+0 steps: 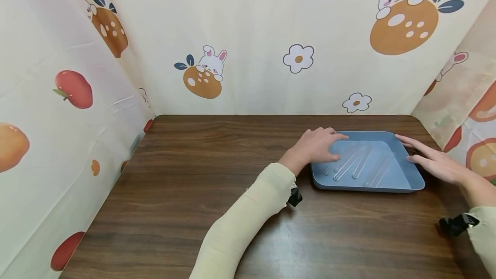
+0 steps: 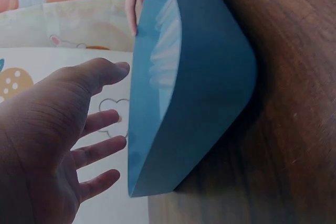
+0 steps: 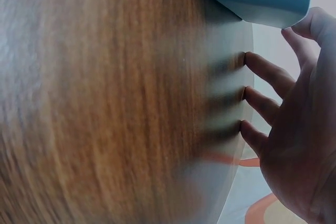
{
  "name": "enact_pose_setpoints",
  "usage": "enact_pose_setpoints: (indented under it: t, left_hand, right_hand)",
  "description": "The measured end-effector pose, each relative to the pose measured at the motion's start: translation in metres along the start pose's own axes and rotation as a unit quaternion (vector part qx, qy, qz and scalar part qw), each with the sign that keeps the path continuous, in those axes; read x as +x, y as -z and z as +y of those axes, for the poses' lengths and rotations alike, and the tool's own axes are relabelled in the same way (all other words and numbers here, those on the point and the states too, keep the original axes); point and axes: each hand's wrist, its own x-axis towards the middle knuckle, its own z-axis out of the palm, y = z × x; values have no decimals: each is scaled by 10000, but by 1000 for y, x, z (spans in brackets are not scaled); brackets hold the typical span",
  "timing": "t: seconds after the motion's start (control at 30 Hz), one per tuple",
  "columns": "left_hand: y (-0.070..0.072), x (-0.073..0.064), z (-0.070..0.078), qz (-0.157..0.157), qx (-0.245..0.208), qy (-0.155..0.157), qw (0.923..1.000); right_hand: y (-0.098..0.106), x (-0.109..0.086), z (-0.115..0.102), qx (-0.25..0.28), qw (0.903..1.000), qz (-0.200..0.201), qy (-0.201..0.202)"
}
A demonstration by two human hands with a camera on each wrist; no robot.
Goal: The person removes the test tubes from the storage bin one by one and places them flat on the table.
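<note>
A shallow blue tray lies on the table at the right in the head view. Several clear, round-ended tubes, like test tubes, lie loose inside it, slanting roughly the same way. My left hand is at the tray's left side, fingers spread. In the left wrist view, that hand holds nothing and its fingertips stop near the tray wall. At the opposite side, my right hand has its thumb and index finger at the rim. The right wrist view shows its other fingers stretched toward the tabletop.
The dark wood-grain table extends to the left and front of the tray. Patterned cloth hangs behind the table and along both sides. A small black device sits at the left wrist, another at the right.
</note>
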Motion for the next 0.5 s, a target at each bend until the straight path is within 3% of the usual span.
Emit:
enact_pose_setpoints:
  t: [0.23, 0.5]
  left_hand:
    - [-13, 4, 8, -170, 363, -34, 9992]
    - [-21, 3, 11, -284, 340, 73, 9990]
  right_hand:
    - [-1, -1, -4, 15, 10000, -1, 82]
    - [0, -1, -6, 50, 9999, 15, 91]
